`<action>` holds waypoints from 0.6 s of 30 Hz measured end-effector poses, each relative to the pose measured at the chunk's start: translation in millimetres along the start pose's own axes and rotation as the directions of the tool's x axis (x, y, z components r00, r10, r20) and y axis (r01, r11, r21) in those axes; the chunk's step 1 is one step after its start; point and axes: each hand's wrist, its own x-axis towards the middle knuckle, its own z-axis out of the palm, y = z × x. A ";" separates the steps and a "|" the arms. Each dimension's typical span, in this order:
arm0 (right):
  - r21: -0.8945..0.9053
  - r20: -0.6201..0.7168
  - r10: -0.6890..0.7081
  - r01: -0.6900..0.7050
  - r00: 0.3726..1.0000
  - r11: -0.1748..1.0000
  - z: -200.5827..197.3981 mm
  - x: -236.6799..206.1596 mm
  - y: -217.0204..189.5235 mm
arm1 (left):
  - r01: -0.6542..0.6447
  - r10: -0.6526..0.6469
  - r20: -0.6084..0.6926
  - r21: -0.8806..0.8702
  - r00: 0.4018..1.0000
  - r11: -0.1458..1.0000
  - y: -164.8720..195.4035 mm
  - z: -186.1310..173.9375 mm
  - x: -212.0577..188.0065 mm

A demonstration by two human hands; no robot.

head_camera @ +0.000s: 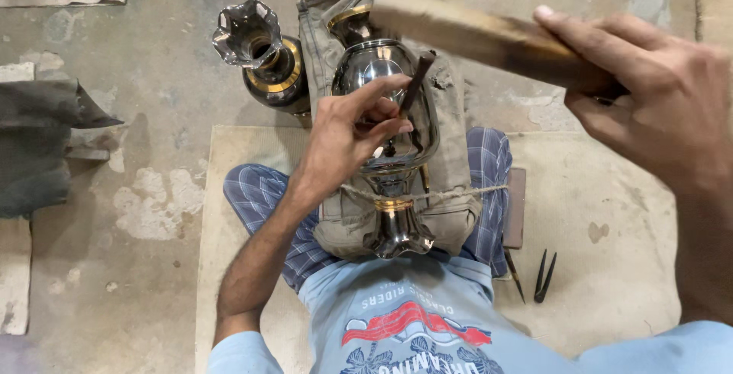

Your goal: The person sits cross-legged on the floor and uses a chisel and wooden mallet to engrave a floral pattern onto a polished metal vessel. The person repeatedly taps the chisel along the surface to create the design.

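Head view looks down on a shiny metal vase (385,106) lying on its side on a folded khaki cloth (450,152) across the person's lap, its flared mouth toward the belly and its gold-banded foot pointing away. A thin cord (458,192) runs over the vase's neck and the cloth, tying them down.

Left hand (347,133) rests on the vase's belly, fingers pinched around a dark punch (416,84) that slants up and away from the metal, its tip hidden behind the fingers. Right hand (657,91) is raised to the right of the vase, fist wrapped around the handle of a wooden mallet (473,34), whose blurred head hangs above the vase's far end.

Left of the vase and beyond it, a second vase (263,53) stands upright on the concrete floor. Right of the vase's mouth, near the knee, dark pointed tools (542,275) lie on the mat (611,267).
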 end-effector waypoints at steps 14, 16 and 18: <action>0.424 -0.157 0.396 -0.300 0.905 0.855 117.1 -122.8 -19.1 | -0.206 0.219 0.385 -0.076 0.896 0.976 0.5 -21.1 45.2; 0.527 -0.102 0.437 -0.324 0.894 0.786 127.2 -124.4 -28.5 | -0.179 0.206 0.389 -0.107 0.898 0.978 -1.7 -19.7 51.5; 0.562 -0.004 0.458 -0.377 0.889 0.736 136.2 -126.9 -37.5 | -0.223 0.210 0.448 -0.024 0.869 0.974 -3.2 -16.6 60.0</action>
